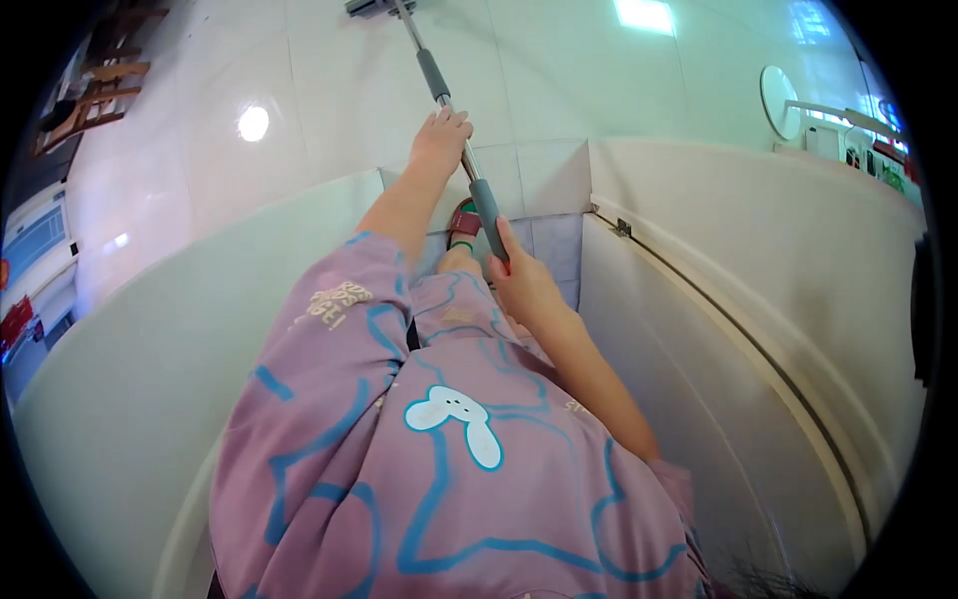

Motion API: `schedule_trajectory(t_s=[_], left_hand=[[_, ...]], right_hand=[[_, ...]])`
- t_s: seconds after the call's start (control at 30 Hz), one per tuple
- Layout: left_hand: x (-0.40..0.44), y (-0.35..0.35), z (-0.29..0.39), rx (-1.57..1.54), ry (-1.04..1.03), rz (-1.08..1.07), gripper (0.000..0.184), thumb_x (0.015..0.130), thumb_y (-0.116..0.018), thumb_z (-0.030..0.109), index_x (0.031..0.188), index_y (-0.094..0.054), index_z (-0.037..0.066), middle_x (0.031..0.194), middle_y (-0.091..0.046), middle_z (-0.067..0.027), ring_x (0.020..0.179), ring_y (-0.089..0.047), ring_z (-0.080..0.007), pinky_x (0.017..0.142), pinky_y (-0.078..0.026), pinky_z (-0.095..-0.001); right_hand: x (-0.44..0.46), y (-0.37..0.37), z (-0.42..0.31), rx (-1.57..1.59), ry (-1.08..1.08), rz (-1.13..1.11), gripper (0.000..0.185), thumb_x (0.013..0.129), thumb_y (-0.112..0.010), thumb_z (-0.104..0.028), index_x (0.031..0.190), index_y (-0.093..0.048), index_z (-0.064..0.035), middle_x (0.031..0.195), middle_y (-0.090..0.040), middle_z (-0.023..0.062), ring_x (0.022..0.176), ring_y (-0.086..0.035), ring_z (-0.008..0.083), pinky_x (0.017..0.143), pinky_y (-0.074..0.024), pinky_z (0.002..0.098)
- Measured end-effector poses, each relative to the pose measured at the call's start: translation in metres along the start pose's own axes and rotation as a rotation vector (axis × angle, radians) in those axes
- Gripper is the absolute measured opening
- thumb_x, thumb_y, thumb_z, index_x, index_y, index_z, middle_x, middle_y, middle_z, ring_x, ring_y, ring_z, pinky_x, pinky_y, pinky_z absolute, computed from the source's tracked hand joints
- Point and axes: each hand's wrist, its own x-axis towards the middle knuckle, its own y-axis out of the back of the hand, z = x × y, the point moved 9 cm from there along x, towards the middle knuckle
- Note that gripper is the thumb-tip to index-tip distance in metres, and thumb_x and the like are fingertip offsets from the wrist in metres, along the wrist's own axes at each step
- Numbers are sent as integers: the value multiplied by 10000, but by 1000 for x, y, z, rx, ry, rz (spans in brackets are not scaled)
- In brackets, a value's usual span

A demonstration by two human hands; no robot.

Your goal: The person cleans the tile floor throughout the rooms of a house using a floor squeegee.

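A mop with a metal pole (pixel 471 160) and grey grips slants from the middle of the head view up to the top. Its flat head (pixel 371 7) rests on the floor at the top edge, partly cut off. My left hand (pixel 440 142) is wrapped round the bare pole between the two grips. Lower down, my right hand (pixel 524 285) closes on the grey end grip (pixel 486 212), hiding the pole's end. Beneath the pole shows a foot in a dark red sandal (pixel 465 222).
Shiny pale floor tiles (pixel 329 90) spread ahead. A doorway wall stands to the left, and a white door with a metal hinge (pixel 624 228) to the right. Wooden chairs (pixel 95 105) are at upper left; a round mirror (pixel 778 103) and small items sit at upper right.
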Motion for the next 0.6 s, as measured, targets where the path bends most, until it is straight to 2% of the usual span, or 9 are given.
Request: schedule_trajectory(t_s=[0.07, 0.1, 0.17, 0.23, 0.3, 0.33, 0.43, 0.5, 0.6], left_hand=[[-14, -8, 9, -11, -5, -17, 255, 848, -510, 67, 1083, -580, 136, 1363, -493, -46, 1286, -417, -285, 1058, -348, -408], [-21, -18, 19, -79, -32, -44, 296, 862, -497, 76, 1135, -575, 162, 1381, -477, -50, 1311, -392, -274, 1071, -331, -416], [-37, -37, 48, -151, -60, -76, 338, 877, -484, 86, 1187, -571, 188, 1400, -462, -54, 1336, -367, -264, 1084, -314, -424], [-50, -77, 93, -189, -152, -356, 459, 884, -486, 101, 1307, -502, 277, 1426, -438, -37, 1346, -363, -250, 1139, -213, -481], [-89, -116, 166, -222, -407, -430, 488, 868, -514, 119, 1316, -495, 313, 1362, -504, -36, 1294, -429, -233, 1083, -272, -518], [-121, -113, 227, -209, -533, -520, 498, 866, -526, 140, 1322, -486, 337, 1300, -542, -28, 1248, -466, -223, 1036, -312, -507], [-176, -125, 327, -292, -686, -644, 481, 878, -522, 183, 1322, -484, 366, 1122, -614, 1, 1115, -549, -204, 908, -386, -479], [-218, -108, 398, -288, -831, -627, 464, 873, -536, 196, 1308, -502, 355, 1102, -625, -13, 1097, -566, -214, 911, -391, -479], [-269, -103, 494, -380, -1026, -787, 496, 852, -573, 228, 1325, -487, 345, 1098, -642, -27, 1046, -601, -242, 858, -449, -456]], right_hand=[[-25, 12, 13, -135, -12, -54, 565, 910, -497, -244, 1436, -313, -153, 815, -615, 281, 759, -595, 456, 673, -449, 486], [-42, 24, 21, -134, -18, -49, 565, 910, -497, -244, 1436, -313, -153, 815, -615, 281, 759, -595, 456, 673, -449, 486], [-90, 44, 55, -123, -93, -64, 583, 900, -556, -203, 1439, -335, -227, 749, -598, 239, 660, -613, 365, 646, -478, 413], [-150, 52, 92, -159, -91, -82, 593, 888, -585, -165, 1430, -357, -233, 782, -602, 232, 703, -625, 329, 665, -476, 388], [-214, 72, 131, -66, -130, -29, 587, 883, -573, -201, 1424, -347, -236, 855, -643, 226, 791, -621, 415, 692, -479, 465], [-263, 83, 169, -79, -167, -4, 585, 881, -580, -203, 1420, -358, -250, 871, -643, 225, 804, -623, 407, 703, -484, 457], [-345, 100, 211, -207, -441, -82, 588, 867, -602, -206, 1407, -385, -282, 908, -650, 207, 846, -636, 380, 739, -496, 446], [-409, 106, 240, -253, -526, -76, 600, 855, -614, -202, 1406, -390, -279, 909, -651, 208, 841, -642, 368, 752, -501, 438], [-482, 126, 236, -261, -555, -8, 554, 852, -615, -208, 1375, -444, -273, 933, -655, 206, 860, -649, 357, 769, -502, 435]])
